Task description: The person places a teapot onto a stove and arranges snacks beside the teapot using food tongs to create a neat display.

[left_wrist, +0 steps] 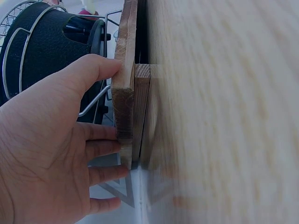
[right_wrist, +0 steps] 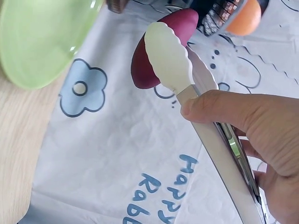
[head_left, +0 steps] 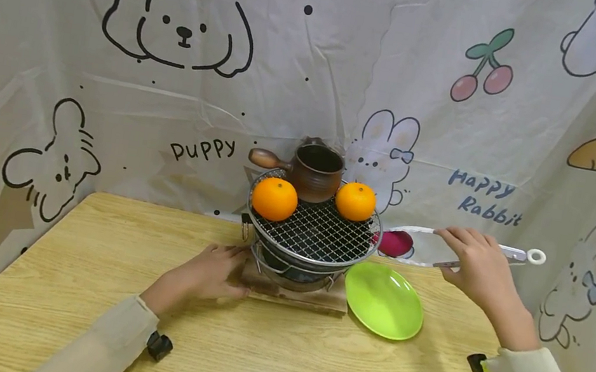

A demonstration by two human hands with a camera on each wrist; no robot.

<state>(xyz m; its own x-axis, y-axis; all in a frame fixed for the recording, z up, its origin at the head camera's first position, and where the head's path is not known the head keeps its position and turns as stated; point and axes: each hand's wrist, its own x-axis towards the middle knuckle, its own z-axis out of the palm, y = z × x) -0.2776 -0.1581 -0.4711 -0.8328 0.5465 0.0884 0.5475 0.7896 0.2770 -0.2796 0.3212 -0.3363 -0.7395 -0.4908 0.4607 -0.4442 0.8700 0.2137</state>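
My right hand [head_left: 479, 268] grips a pair of tongs [right_wrist: 217, 156] with white scalloped tips. Between those tips sits a dark red sweet potato [right_wrist: 145, 70], held off the table beside the grill's right rim. In the left wrist view, my left hand [left_wrist: 46, 149] touches the end of a wooden board [left_wrist: 124, 93], its thumb on the board and its fingers extended at the side. On that board stands a round black grill [head_left: 285, 271] with a wire mesh [head_left: 314, 233]. Two oranges, one left [head_left: 275, 199] and one right [head_left: 355, 202], rest on the mesh.
A brown clay pot [head_left: 315, 179] with a wooden side handle stands at the back of the mesh. To the right of the board lies a green plate [head_left: 385, 302] on the wooden table [head_left: 261, 354]. A printed white cloth [head_left: 301, 84] hangs behind.
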